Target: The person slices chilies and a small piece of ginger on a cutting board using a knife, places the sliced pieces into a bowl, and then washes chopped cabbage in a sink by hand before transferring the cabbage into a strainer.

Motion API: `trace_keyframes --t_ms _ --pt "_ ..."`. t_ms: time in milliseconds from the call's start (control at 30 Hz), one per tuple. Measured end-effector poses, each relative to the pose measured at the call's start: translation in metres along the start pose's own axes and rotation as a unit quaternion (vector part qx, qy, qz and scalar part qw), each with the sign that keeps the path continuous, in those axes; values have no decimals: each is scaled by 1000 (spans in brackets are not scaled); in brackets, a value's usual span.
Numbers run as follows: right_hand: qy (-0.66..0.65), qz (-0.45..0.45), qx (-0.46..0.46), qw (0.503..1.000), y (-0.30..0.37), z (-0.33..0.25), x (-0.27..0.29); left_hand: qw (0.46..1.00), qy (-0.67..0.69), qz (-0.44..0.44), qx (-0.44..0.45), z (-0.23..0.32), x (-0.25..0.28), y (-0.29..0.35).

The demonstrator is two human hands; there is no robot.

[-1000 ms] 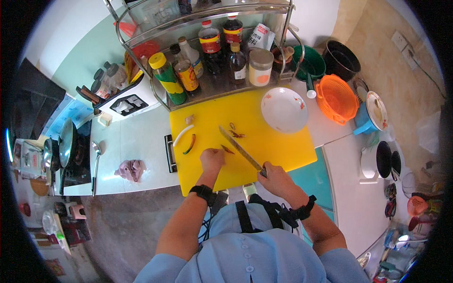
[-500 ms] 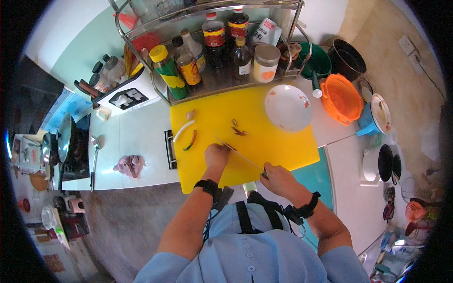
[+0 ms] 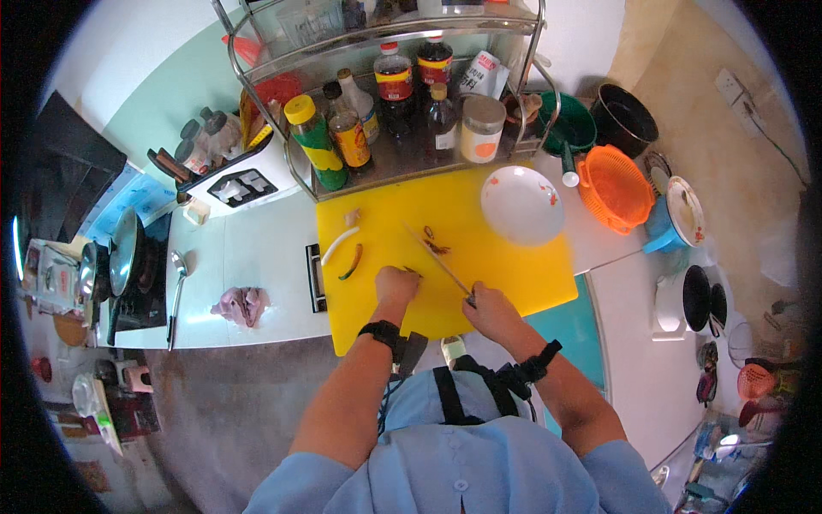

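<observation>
My right hand (image 3: 494,312) grips the handle of a knife (image 3: 438,264), its blade slanting up and left over the yellow cutting board (image 3: 531,274). The blade reaches close beside a small pile of dark reddish-brown cut pieces (image 3: 437,246). Closed and resting on the board, my left hand (image 3: 397,286) holds a small dark piece (image 3: 413,271) whose tip pokes out by the fingers; its kind is unclear. Left on the board lie a green-and-brown chili-like pod (image 3: 351,262), a white scallion-like stalk (image 3: 339,245) and a small pale lump (image 3: 353,217).
A white plate (image 3: 522,206) sits on the board's far right. Behind stands a metal rack (image 3: 377,182) with bottles and jars. An orange basket (image 3: 614,188) is to the right. On the left counter are a purplish cloth-like lump (image 3: 241,306) and a ladle (image 3: 177,295).
The knife has swung away from my left hand, its tip now farther up by the cut pieces. My right hand has shifted slightly left. The view has shifted a little.
</observation>
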State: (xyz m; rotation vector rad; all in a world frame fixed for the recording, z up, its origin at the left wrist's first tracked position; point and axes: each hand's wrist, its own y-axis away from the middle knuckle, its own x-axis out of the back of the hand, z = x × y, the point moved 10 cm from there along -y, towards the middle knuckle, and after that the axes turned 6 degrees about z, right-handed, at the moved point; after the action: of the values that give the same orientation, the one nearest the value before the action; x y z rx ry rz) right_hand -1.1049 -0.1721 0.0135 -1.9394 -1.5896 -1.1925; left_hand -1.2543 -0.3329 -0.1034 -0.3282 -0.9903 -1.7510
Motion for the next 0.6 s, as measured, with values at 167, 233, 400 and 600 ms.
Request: trace_keyframes --t_ms 167,233,400,600 --pt "-46 -29 -15 998 19 9 9 982 31 116 -147 15 44 15" --pt "-94 -90 -33 991 26 8 -9 943 -40 243 -222 25 85 26" --pt "-129 -102 -74 984 30 11 -26 890 -200 326 -249 25 140 17" --pt "-122 -94 -95 984 26 16 -17 973 -92 150 -151 7 86 -6"
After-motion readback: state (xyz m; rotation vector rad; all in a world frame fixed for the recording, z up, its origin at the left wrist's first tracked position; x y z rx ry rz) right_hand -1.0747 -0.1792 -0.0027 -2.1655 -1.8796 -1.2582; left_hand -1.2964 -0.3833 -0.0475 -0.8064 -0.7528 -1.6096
